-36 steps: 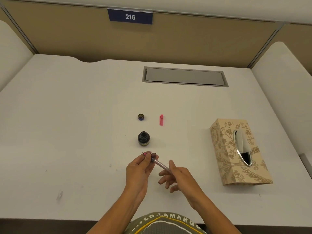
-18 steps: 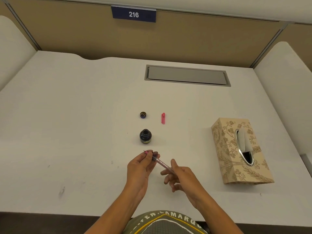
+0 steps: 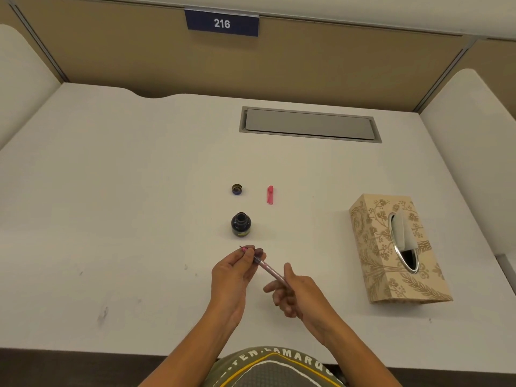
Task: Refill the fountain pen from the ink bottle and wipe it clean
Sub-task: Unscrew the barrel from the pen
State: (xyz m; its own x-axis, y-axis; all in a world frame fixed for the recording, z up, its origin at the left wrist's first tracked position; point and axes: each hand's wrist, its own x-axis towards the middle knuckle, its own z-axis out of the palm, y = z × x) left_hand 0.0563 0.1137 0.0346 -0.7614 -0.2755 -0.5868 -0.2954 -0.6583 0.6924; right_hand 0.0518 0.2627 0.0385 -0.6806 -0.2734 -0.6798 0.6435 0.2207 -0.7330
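The fountain pen (image 3: 265,266) is held above the worktop (image 3: 111,219), its nib end pinched by the left hand (image 3: 233,275) and its barrel end held by the right hand's (image 3: 300,293) fingers. Just beyond stands the open ink bottle (image 3: 241,224), with its cap (image 3: 237,189) and the pink pen cap (image 3: 270,194) farther back. A tissue box (image 3: 391,252) lies well to the right.

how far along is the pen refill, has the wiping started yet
Prep looks done: the ink bottle stands open, its lid and the pink pen cap lying behind it. In hand: the left hand pinches the pen near its nib end and the right hand holds the rear. Whether it has been filled cannot be told. Wiping is not begun: the tissue sits in its box.
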